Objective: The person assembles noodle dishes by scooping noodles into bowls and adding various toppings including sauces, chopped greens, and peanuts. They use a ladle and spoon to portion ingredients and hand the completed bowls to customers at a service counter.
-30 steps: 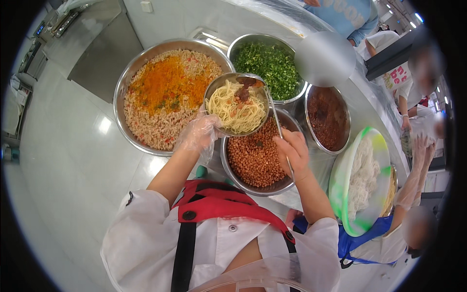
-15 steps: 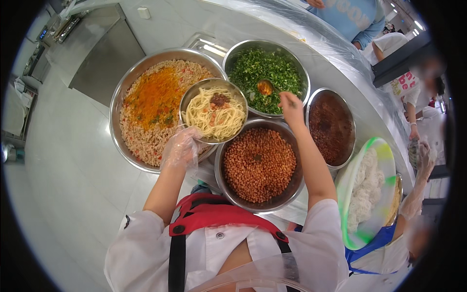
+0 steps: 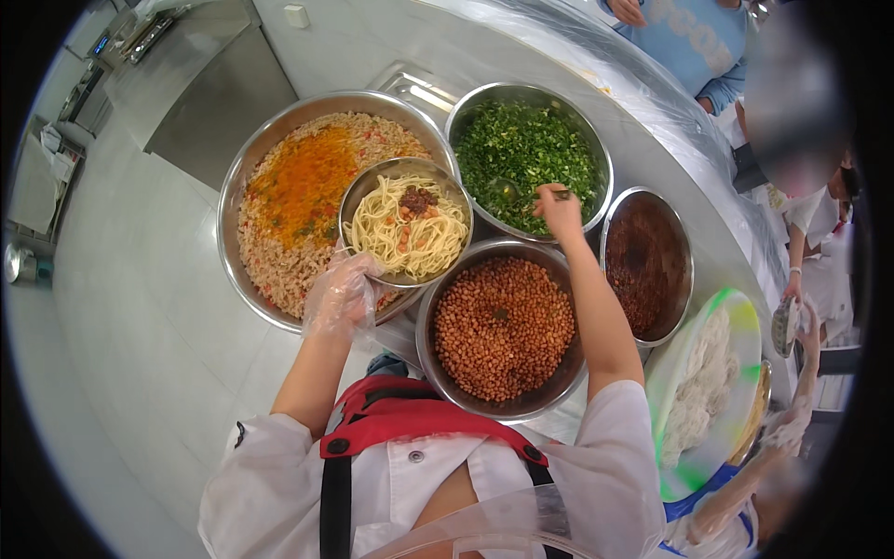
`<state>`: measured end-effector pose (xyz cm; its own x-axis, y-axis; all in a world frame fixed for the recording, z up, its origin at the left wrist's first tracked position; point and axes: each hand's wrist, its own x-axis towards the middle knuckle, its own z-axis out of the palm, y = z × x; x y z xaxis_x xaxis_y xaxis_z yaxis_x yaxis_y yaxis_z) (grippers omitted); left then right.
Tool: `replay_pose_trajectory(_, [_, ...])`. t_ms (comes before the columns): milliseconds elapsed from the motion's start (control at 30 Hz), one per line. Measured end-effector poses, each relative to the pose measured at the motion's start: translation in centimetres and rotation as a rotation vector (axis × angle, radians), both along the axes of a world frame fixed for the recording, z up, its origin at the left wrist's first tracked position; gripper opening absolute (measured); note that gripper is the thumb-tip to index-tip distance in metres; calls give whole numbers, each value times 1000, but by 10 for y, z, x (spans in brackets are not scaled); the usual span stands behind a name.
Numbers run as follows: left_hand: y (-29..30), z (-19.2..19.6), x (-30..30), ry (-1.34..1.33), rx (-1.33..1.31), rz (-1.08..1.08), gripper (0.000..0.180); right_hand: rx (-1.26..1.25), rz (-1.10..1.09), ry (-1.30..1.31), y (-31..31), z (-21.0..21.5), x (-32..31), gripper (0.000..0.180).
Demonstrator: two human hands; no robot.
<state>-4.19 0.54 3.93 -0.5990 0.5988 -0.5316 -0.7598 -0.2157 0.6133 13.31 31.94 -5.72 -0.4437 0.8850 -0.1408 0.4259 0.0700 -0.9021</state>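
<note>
In my gloved left hand (image 3: 344,291) is the rim of a steel bowl (image 3: 396,169) of noodles (image 3: 407,244), topped with a dark red sauce and some brown bits. This bowl overlaps the edge of a big steel basin (image 3: 228,247) of pale mince with an orange patch. My bare right hand (image 3: 559,216) grips a spoon (image 3: 506,190), whose head rests in or just over the chopped greens (image 3: 526,135) in another basin. Below my right forearm, a basin of brown beans (image 3: 503,326) stands nearest my body.
A basin of dark red-brown sauce (image 3: 644,270) sits to the right. Beyond it is a green-and-white tub (image 3: 750,359) of white strands. A steel tray (image 3: 410,86) lies behind the basins. Other people (image 3: 684,42) stand across the plastic-covered counter and at the right.
The spoon's head held orange-brown food before; now it looks dark, down among the greens. My left hand still holds the noodle bowl. The whole view has shifted slightly.
</note>
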Motion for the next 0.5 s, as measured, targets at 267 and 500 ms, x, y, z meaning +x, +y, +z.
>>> replay_pose_trajectory(267, [-26, -91, -25, 33, 352, -241, 43, 166, 4, 298, -74, 133, 17, 21])
replay_pose_trajectory(500, [-24, -18, -22, -38, 212, -78, 53, 1299, 873, 120, -176, 151, -6, 23])
